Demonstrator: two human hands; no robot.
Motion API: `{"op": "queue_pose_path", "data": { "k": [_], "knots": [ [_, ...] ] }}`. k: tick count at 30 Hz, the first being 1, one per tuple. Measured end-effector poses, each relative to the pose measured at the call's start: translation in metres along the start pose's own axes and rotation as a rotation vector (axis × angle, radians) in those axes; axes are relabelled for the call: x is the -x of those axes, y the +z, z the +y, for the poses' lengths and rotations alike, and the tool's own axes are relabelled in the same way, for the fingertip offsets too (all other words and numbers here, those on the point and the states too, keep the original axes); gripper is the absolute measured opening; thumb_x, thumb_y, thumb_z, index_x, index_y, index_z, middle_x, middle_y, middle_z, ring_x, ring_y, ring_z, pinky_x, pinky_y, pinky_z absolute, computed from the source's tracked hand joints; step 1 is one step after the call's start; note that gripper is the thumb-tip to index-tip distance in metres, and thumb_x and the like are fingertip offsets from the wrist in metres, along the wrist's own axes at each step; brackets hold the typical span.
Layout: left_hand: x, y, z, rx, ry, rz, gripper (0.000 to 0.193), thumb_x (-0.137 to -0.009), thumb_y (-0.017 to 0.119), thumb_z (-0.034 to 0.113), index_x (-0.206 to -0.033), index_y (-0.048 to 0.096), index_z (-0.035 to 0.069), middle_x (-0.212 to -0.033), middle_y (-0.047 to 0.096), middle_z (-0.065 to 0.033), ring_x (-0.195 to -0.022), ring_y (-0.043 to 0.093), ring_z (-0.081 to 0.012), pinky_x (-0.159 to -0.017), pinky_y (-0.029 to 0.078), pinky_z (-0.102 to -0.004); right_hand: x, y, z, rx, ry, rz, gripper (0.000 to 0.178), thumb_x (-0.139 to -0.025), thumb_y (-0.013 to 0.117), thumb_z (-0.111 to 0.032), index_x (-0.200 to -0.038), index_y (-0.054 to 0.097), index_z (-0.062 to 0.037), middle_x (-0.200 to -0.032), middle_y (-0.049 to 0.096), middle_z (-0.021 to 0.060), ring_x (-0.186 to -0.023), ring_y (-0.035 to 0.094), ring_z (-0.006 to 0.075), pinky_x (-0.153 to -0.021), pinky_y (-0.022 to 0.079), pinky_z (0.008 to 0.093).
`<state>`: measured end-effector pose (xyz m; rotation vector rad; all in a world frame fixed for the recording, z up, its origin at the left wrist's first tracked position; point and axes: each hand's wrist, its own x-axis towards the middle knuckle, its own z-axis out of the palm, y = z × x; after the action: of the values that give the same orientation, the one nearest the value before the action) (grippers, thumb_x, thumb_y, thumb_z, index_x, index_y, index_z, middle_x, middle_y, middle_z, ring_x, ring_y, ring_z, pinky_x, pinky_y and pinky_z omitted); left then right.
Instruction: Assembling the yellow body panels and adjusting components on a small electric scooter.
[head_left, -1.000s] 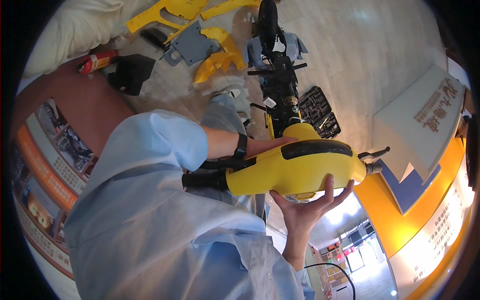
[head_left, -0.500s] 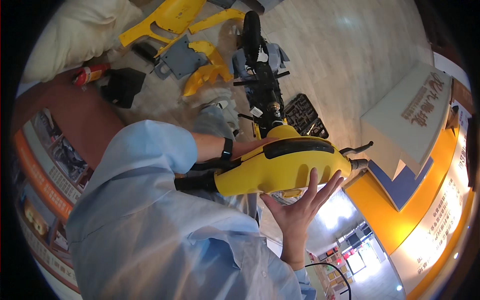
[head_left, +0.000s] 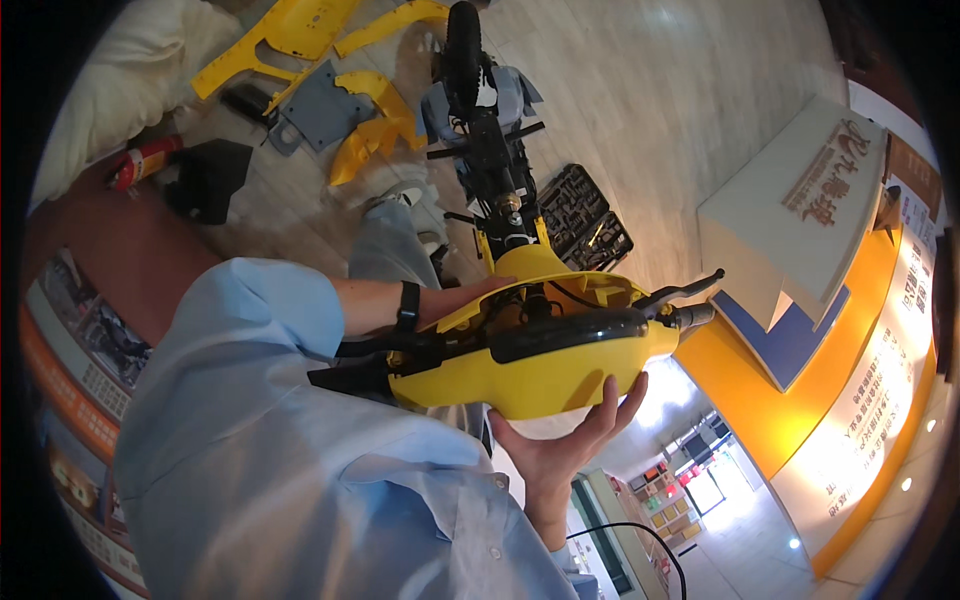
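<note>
A yellow front handlebar cover (head_left: 560,375) with a glossy black panel (head_left: 570,335) tilts toward me on an electric scooter. Behind it a gap shows dark parts and cables, bounded by a yellow rear cover (head_left: 600,287). My right hand (head_left: 555,450) grips the front cover's lower side, thumb and fingers spread around it. My left hand (head_left: 455,300), below a black wristband, lies along the rear cover's edge; its fingertips are partly hidden. A black grip (head_left: 345,382) sticks out at the left, and a brake lever (head_left: 690,288) with another grip at the right.
The scooter's stripped black frame (head_left: 490,150) runs back to its rear wheel (head_left: 463,55). An open tool case (head_left: 583,220) lies to its right. Yellow panels (head_left: 375,130), a grey panel (head_left: 322,105) and a fire extinguisher (head_left: 145,163) are at the left. A white-and-yellow counter (head_left: 790,220) stands right.
The front cover has tipped toward me, and a gap to the rear cover has opened. My right hand has closed onto the cover. The whole view has shifted slightly.
</note>
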<state>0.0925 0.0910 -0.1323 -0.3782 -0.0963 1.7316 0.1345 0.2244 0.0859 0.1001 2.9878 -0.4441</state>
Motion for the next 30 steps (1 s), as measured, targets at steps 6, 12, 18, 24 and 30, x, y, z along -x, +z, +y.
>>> {"op": "queue_pose_path", "data": {
  "k": [6, 12, 18, 24, 30],
  "knots": [
    [0.001, 0.008, -0.002, 0.068, -0.042, 0.006, 0.067, -0.092, 0.052, 0.063, -0.135, 0.056, 0.012, -0.128, 0.063, -0.0054, -0.104, 0.064, -0.0138, -0.088, 0.053, -0.0288, 0.023, 0.01, 0.024, -0.065, -0.018, 0.089, 0.12, -0.056, 0.081, -0.069, -0.147, 0.023, -0.0164, -0.155, 0.009, 0.0253, -0.146, 0.013, 0.044, -0.114, 0.026, 0.0586],
    [0.009, 0.011, 0.006, 0.162, -0.208, -0.027, 0.069, -0.091, 0.053, 0.063, -0.138, 0.052, 0.013, -0.13, 0.063, -0.005, -0.103, 0.065, -0.0163, -0.089, 0.053, -0.0319, 0.018, 0.04, 0.022, -0.068, -0.093, 0.435, 0.099, -0.064, 0.076, -0.07, -0.141, 0.032, -0.0262, -0.152, 0.016, 0.0263, -0.143, 0.023, 0.0455, -0.112, 0.037, 0.0559],
    [0.014, 0.009, 0.005, 0.238, -0.303, 0.073, 0.068, -0.091, 0.055, 0.061, -0.137, 0.052, 0.011, -0.128, 0.064, -0.0059, -0.1, 0.067, -0.0162, -0.087, 0.055, -0.0313, 0.037, 0.047, 0.019, 0.048, 0.179, 0.572, 0.047, -0.093, 0.049, -0.061, -0.126, 0.037, -0.0292, -0.151, 0.025, 0.0215, -0.141, 0.032, 0.0405, -0.108, 0.045, 0.051],
    [0.015, 0.01, 0.0, 0.273, -0.342, 0.07, 0.068, -0.091, 0.057, 0.06, -0.137, 0.052, 0.011, -0.128, 0.064, -0.0061, -0.1, 0.067, -0.016, -0.087, 0.055, -0.0309, 0.03, 0.047, 0.031, 0.238, 0.09, 0.61, 0.041, -0.099, 0.042, -0.056, -0.125, 0.037, -0.024, -0.146, 0.036, 0.0207, -0.137, 0.041, 0.0372, -0.105, 0.047, 0.0492],
    [0.017, 0.012, 0.005, 0.271, -0.34, 0.037, 0.067, -0.091, 0.058, 0.059, -0.137, 0.052, 0.01, -0.128, 0.064, -0.0064, -0.099, 0.068, -0.0158, -0.086, 0.056, -0.0306, 0.022, 0.047, 0.014, 0.217, 0.136, 0.532, 0.041, -0.094, 0.045, -0.062, -0.128, 0.035, -0.0411, -0.151, 0.026, 0.0187, -0.141, 0.03, 0.0418, -0.107, 0.045, 0.0554]
  ]
}}
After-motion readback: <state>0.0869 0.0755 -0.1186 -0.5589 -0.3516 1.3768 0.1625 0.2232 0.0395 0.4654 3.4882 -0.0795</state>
